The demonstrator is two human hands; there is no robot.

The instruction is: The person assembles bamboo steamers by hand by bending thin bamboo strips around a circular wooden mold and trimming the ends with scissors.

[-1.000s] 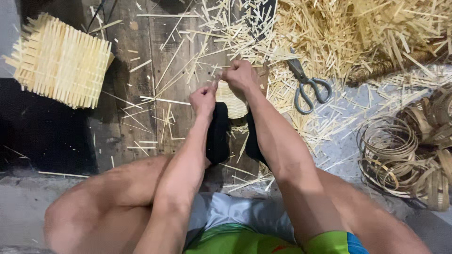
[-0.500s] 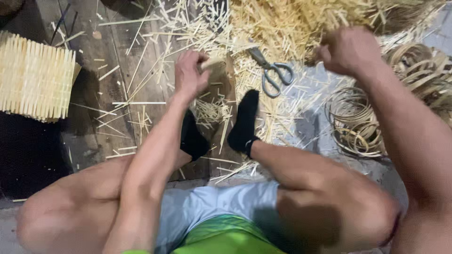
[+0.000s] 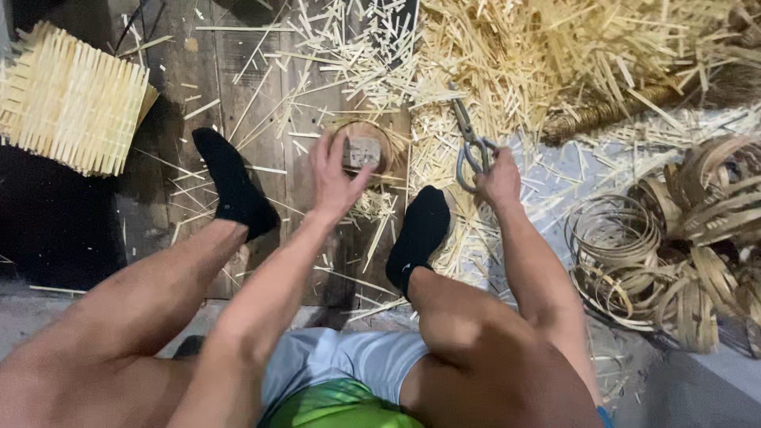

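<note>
My left hand (image 3: 333, 176) grasps the ring (image 3: 361, 149), steadying it; my right hand (image 3: 499, 178) grips the scissors (image 3: 469, 143), ready for cutting.

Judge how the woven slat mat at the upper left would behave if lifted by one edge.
The woven slat mat probably weighs little, being thin pale strips. It likely flexes rather than droops, since the slats look stiff. Loose ends at its edges might snag or shed.
</note>
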